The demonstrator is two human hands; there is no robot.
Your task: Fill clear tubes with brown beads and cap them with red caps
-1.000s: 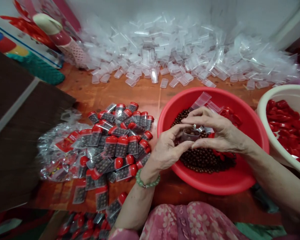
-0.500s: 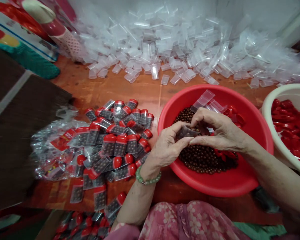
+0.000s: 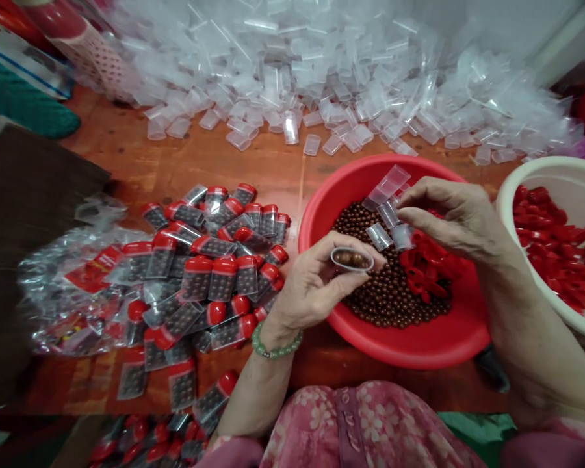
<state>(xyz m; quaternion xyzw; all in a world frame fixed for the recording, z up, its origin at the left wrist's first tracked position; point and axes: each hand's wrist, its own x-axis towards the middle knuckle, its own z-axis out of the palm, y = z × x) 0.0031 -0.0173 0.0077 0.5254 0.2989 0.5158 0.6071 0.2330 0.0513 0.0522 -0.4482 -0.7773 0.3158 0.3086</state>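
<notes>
Left hand has its thumb and fingers wrapped round a clear container, holding it above the left part of the red basin. Look at that mouth: it's turned up toward the wearer's eyes, a flattened oval, its longer width running left to right with the right end dipping slightly. The container's long axis drops away from view beneath the rim, so it's strongly foreshortened, its lower end hidden by the hand. Brown beads show inside!

Over to the right hand, thumb and fingertips brought close together, right by the loose clear containers in the basin; whether it grips one, I can't tell. The longest-looking of those slants from lower left to upper right. Below, loose brown beads spread beside red caps.

Off to the left, capped, bead-filled containers pile up on the table, pointing every which way, while a heap of clear containers lines the back.
</notes>
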